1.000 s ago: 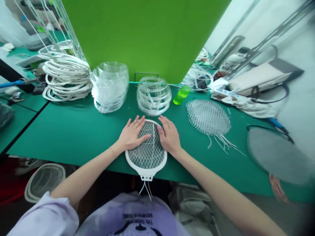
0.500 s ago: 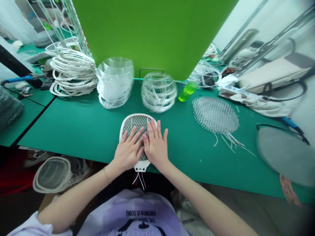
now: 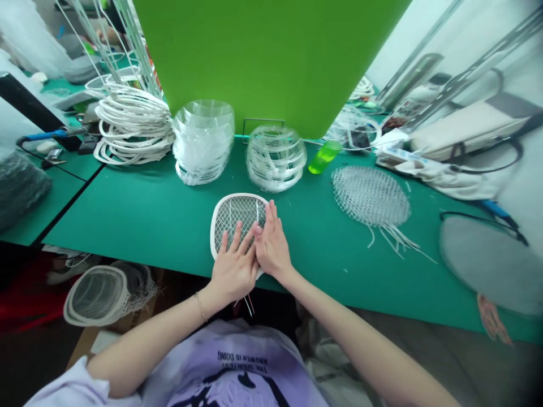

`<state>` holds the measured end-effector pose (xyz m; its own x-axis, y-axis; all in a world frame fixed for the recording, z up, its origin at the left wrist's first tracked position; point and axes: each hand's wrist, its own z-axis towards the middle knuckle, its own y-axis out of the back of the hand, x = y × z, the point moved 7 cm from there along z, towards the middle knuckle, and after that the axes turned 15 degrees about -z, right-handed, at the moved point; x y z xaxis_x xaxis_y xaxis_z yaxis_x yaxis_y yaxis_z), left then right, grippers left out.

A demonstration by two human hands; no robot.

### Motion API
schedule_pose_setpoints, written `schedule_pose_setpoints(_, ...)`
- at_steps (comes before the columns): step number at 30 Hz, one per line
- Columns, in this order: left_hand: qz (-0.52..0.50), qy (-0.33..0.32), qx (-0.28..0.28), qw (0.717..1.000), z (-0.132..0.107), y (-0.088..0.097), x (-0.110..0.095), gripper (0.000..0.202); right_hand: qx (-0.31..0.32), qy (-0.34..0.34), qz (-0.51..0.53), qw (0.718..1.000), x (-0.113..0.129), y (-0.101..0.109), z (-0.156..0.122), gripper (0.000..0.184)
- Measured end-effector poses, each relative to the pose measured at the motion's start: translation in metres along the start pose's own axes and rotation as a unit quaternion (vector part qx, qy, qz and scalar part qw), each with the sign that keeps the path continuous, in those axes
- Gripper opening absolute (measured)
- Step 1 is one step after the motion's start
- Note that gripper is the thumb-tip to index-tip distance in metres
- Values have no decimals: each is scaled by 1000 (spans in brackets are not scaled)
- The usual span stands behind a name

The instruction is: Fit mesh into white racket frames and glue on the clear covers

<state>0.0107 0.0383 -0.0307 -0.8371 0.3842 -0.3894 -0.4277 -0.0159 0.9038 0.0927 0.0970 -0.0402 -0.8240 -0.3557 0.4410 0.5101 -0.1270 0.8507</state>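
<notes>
Your left hand (image 3: pixel 235 272) lies open, fingers spread, over the white-rimmed mesh racket head (image 3: pixel 237 208) on the green table (image 3: pixel 136 220); your right hand (image 3: pixel 274 247), also open, covers its three-o'clock edge. Clear plastic rings (image 3: pixel 275 170) stand at one o'clock.

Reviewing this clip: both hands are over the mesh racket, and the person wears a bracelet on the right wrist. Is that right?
Not quite: the head view shows the bracelet on the left wrist. The left hand and right hand are indeed both over the mesh racket.
</notes>
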Motion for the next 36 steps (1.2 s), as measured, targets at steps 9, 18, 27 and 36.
schedule_pose_setpoints(9,-89,45,-21,995,8,35,19,58,-241,-197,-31,950,-126,89,108,68)
schedule_pose_setpoints(18,-47,27,29,998,25,17,42,60,-75,-233,-112,963,-209,107,218,48)
schedule_pose_setpoints(27,-36,29,25,999,26,18,41,57,-186,71,-32,979,15,153,10,20)
schedule_pose_setpoints(36,-34,30,25,999,21,17,39,58,-191,6,-2,982,36,116,-42,16)
